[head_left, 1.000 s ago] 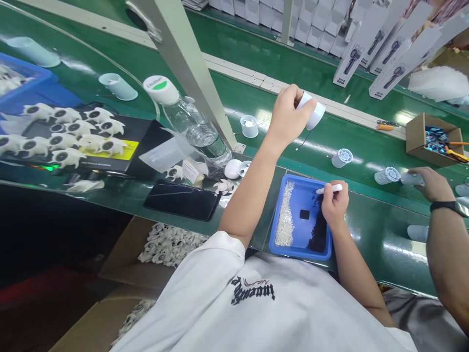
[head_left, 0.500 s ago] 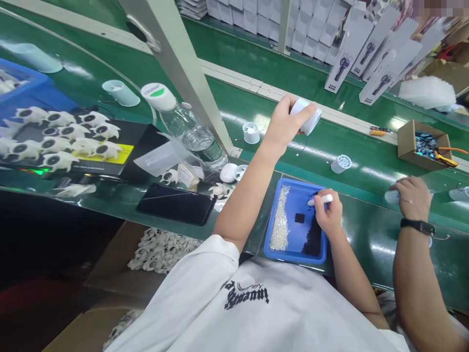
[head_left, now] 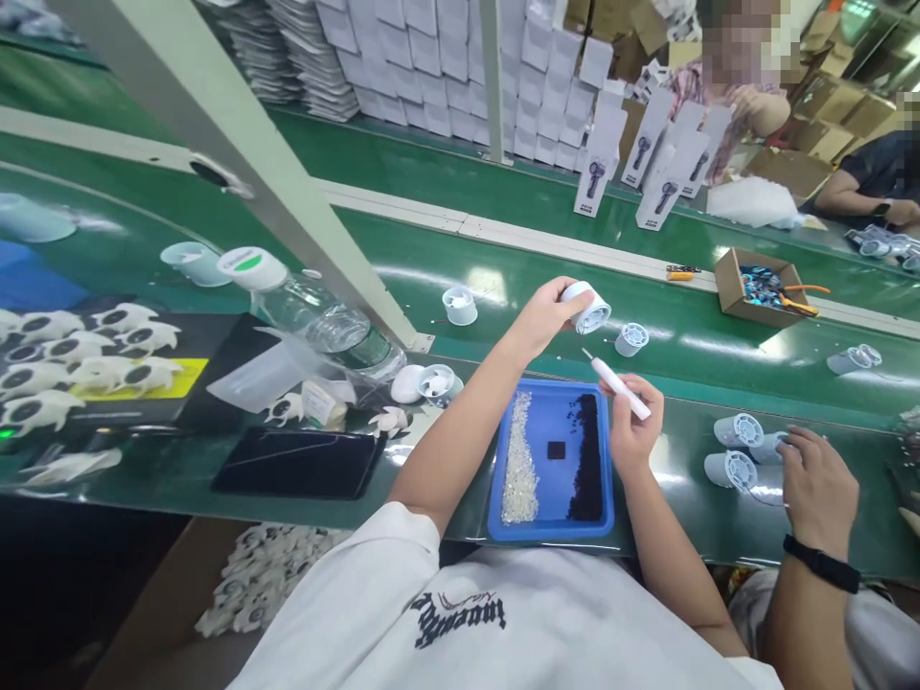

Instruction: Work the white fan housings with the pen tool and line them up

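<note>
My left hand (head_left: 547, 316) is closed round a pale blue cylindrical fan housing (head_left: 593, 316), tilted so that its slotted end faces me. A slim white pen-style electric screwdriver (head_left: 624, 388) is gripped in my right hand (head_left: 638, 431), its thin bit pointing up and left, just below the housing and apart from it. Under both hands lies a blue tray (head_left: 550, 508). White small parts (head_left: 518, 465) line its left side, and tiny black screws (head_left: 587, 460) are heaped on its right. A small black square (head_left: 556, 449) sits between them.
A co-worker's hand (head_left: 819, 479) is beside several fan housings (head_left: 734, 470) at right. Left stand a water bottle (head_left: 331, 326), a black phone (head_left: 298, 464) and a slanted metal post (head_left: 287, 163). A carton (head_left: 754, 292) holds parts and orange-handled pliers (head_left: 797, 305).
My right hand has lifted the screwdriver from the black screws to just below the housing. My left hand has turned the housing's slotted end toward me. The camera view has shifted.
</note>
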{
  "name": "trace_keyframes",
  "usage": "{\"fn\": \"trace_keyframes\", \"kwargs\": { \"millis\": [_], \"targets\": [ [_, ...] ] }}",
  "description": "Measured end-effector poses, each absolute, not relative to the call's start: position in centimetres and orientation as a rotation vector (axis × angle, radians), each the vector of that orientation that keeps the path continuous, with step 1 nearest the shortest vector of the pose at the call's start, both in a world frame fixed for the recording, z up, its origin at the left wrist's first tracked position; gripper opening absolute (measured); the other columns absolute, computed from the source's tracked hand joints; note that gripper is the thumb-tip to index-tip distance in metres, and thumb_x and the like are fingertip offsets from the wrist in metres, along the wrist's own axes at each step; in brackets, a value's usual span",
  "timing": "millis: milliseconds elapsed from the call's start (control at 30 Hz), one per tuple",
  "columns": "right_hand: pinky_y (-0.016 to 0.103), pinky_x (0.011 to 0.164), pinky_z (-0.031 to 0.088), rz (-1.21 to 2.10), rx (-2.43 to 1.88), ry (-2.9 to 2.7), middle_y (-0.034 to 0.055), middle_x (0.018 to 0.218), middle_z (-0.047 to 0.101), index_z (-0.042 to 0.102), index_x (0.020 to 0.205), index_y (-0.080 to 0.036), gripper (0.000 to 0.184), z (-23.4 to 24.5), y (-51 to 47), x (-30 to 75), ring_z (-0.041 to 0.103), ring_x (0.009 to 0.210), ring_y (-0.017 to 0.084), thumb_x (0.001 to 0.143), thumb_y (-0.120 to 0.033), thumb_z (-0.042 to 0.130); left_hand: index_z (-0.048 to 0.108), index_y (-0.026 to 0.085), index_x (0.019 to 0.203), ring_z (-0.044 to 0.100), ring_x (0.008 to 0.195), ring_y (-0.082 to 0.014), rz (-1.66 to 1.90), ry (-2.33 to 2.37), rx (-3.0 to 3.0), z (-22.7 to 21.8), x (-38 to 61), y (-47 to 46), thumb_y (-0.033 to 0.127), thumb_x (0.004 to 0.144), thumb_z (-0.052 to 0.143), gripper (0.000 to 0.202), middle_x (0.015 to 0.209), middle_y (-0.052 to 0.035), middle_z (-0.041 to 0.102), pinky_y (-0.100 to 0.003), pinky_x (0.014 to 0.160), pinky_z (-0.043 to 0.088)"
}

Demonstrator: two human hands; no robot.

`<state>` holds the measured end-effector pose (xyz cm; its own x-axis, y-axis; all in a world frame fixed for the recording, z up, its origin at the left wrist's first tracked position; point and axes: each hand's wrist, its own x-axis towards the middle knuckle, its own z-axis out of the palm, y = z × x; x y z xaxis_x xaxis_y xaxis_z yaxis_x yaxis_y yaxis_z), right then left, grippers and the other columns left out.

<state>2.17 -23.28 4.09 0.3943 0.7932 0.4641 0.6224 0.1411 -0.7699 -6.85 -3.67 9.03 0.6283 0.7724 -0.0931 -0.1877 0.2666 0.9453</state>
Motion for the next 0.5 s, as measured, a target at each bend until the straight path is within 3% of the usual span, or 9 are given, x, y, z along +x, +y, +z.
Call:
{"fn": "trace_keyframes", "kwargs": {
  "millis": [67,200,500],
  "targets": [
    [0.044,0.083,0.059,0.105,-1.476,-1.17,0.0097,0.118,0.058,0.05,0.116,-0.028,0.022,2.0,-21.4,1.2,0.069,0.098,0.022,0.101,-0.041,0.04,0.056,0.016,0.081,0.053,0.065,-0.0077,0.679,0.624,1.166,8.7,-6.5,-4.1,0.016,0.082,0.065,0.009,0.076,0.0029,0.056,-0.018,0.057,0.046],
    [0.042,0.082,0.06,0.007,-1.255,-0.91,0.0077,0.109,0.061,0.049,0.107,-0.026,0.02,0.1,-19.3,0.1,0.072,0.091,0.022,0.096,-0.042,0.053,0.057,0.016,0.081,0.051,0.063,-0.0075,0.672,0.636,1.286,8.3,-6.2,-4.7,0.017,0.082,0.065,0.008,0.075,0.0026,0.056,-0.018,0.056,0.044],
    [0.041,0.082,0.06,0.064,-1.254,-0.829,0.0073,0.108,0.061,0.05,0.105,-0.025,0.024,0.3,-19.5,0.1,0.072,0.092,0.021,0.094,-0.045,0.056,0.055,0.017,0.075,0.05,0.062,-0.0078,0.633,0.655,1.326,8.5,-6.4,-5.2,0.02,0.076,0.071,0.016,0.072,0.0034,0.055,-0.019,0.057,0.043]
  ]
}}
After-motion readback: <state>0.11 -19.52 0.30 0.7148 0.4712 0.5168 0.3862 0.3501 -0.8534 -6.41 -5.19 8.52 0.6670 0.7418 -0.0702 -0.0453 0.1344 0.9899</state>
